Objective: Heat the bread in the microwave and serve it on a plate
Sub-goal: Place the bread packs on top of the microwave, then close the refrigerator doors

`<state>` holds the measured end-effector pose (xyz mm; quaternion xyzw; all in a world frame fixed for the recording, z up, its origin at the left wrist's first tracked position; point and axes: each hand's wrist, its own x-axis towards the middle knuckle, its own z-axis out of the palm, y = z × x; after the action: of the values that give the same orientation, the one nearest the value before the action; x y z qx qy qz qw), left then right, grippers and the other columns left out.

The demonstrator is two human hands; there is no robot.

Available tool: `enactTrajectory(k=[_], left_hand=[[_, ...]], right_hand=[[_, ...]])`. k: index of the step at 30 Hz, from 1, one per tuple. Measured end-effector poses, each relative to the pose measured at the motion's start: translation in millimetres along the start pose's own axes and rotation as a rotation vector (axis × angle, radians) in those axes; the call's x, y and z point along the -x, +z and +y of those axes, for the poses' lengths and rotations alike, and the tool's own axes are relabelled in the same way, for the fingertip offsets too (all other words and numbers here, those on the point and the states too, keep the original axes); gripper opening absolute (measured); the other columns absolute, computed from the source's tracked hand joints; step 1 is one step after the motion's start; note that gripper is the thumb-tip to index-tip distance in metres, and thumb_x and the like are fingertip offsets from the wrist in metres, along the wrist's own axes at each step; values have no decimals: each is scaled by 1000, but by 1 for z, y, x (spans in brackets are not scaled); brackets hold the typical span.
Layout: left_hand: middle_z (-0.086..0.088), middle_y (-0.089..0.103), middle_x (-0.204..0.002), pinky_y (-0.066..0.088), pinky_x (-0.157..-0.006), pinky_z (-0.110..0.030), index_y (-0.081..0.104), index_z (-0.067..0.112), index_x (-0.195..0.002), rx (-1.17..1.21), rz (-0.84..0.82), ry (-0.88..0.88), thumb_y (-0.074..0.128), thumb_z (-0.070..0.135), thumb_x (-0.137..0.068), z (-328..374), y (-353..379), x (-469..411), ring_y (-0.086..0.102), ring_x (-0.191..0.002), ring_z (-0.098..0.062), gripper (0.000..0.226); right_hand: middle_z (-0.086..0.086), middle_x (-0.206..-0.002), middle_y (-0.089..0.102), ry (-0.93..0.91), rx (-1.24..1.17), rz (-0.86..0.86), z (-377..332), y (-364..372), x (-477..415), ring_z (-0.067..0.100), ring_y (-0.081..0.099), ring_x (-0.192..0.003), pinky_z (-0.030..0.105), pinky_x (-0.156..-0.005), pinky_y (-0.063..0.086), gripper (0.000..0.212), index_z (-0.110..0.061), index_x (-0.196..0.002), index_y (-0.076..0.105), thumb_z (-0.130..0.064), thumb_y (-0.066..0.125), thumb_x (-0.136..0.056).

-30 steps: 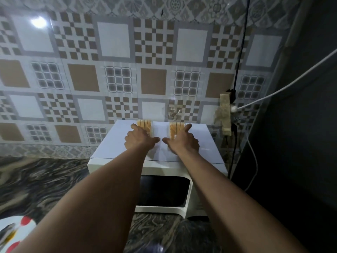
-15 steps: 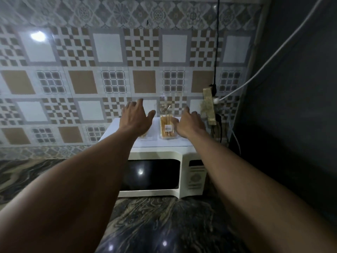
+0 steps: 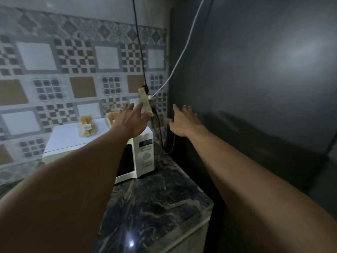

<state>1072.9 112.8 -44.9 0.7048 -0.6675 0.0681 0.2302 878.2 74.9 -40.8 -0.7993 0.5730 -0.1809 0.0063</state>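
Head camera: two bread packets lie atop the microwave, parked within reach. Left hand hovers over its right end and right hand beyond it, both spread and empty, probably seeking the power strip.

Top of microwave: two bread packs at back, front bare. Right of microwave: narrow gap, power strip and cables hang there, wall close. Counter in front of microwave open.

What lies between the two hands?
In the head view, a black cable hanging below the power strip runs down between the left hand and the right hand; nothing else lies there.
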Motion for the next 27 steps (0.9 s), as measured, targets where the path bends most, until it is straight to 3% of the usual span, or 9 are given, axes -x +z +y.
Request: enactTrajectory(k=[4,8,13,17,20,23,27], left_hand=[[-20,33,-157,28,-117,-49,26,16,-157,76,-6,134,35,51,-102,62,-4,24,29,-145,-38,66],[-18,33,-158,23,-120,-49,29,15,-156,137,12,279,36,49,-104,120,-9,44,23,-149,-34,63],[-19,39,-153,25,-119,-51,35,15,-153,160,21,424,38,46,-104,187,-15,71,25,-147,-35,58],[-18,38,-153,35,-112,-56,35,17,-150,233,14,531,37,47,-103,242,-13,88,34,-141,-39,56],[-14,36,-155,38,-111,-52,33,17,-153,308,57,638,39,41,-104,287,-9,111,35,-142,-35,55],[-11,34,-158,35,-113,-49,32,15,-155,408,96,732,40,34,-104,335,-8,140,30,-146,-31,54],[-12,35,-158,30,-118,-46,33,11,-153,527,86,869,37,32,-105,394,-1,175,29,-147,-30,53]], right_hand=[[18,-162,14,62,72,13,41,-39,63,35,12,-149,52,-117,19,72,-18,-158,12,-46,44,-100],[19,-162,15,90,126,31,79,-74,116,35,12,-150,48,-120,16,71,-16,-158,14,-37,47,-99],[19,-153,36,161,136,139,119,-112,181,35,30,-142,48,-116,27,68,-11,-153,30,-23,54,-91],[18,-154,35,224,171,213,148,-141,231,32,29,-144,43,-115,30,68,-12,-153,29,-22,56,-92],[17,-151,40,272,186,296,170,-159,271,33,37,-139,44,-110,38,72,-17,-154,28,-17,54,-87],[20,-144,46,379,230,352,194,-178,317,40,49,-125,45,-99,44,66,-11,-150,33,-15,53,-88],[20,-140,46,541,276,373,233,-197,370,40,49,-123,44,-95,44,59,-7,-146,35,-16,52,-90]])
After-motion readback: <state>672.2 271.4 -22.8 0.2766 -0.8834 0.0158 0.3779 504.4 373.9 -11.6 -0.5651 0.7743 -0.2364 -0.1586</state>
